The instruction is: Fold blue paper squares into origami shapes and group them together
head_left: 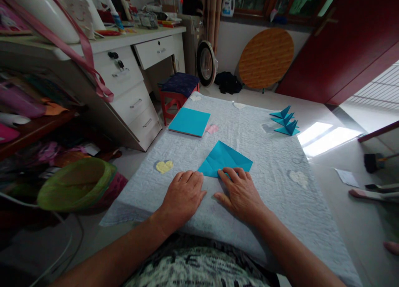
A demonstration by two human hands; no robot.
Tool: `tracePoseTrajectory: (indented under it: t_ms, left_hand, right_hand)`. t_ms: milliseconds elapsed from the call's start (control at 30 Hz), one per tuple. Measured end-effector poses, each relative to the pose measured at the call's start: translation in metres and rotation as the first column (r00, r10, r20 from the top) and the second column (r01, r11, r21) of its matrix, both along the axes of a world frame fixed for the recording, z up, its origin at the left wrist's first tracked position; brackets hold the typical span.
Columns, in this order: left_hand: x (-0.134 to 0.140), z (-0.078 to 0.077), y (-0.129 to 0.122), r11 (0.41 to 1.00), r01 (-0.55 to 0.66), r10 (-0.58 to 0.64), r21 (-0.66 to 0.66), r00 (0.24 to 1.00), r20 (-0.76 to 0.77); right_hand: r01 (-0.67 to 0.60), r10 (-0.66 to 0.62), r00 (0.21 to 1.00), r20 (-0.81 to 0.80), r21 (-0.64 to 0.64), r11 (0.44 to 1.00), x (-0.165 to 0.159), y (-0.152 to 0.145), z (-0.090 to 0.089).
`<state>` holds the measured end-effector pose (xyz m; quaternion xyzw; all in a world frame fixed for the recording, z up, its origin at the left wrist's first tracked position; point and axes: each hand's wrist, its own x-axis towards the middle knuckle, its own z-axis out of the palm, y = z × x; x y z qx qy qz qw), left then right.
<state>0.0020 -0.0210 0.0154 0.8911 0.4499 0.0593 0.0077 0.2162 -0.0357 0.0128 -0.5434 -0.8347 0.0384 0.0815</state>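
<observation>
A blue sheet of origami paper (222, 158), folded to a triangle-like shape with crease lines, lies on the cloth-covered table in front of me. My left hand (184, 193) rests palm down at its left corner, fingers close together and laid flat. Over the paper's near edge, my right hand (239, 192) presses with its fingertips, fingers extended and thumb apart. Part of the near edge is hidden under the right fingers. Further back on the left sits a square stack of blue paper (190, 121). Several folded blue paper pieces (285, 121) with pointed tips stand in a row at the far right.
A pale patterned cloth (264, 212) covers the table. To the left are a green-lined bin (75, 185) and a white drawer desk (120, 79). A red stool (177, 91) stands beyond the table's far left corner; a round wooden tabletop (266, 57) leans on the wall.
</observation>
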Motion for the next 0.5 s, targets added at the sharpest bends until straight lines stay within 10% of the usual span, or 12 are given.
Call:
tracePoseTrajectory:
  t_ms: [267,500]
  left_hand:
    - [0.021,-0.01,0.003,0.976,0.219,-0.219,0.017,0.968,0.121]
    - [0.024,-0.02,0.0,0.985,0.165,-0.159,-0.048,0.981,0.109]
  right_hand:
    - [-0.012,0.012,1.0,0.009,0.004,1.0,-0.002,-0.001,0.0]
    - [-0.013,0.013,1.0,0.002,0.02,1.0,-0.001,-0.002,-0.002]
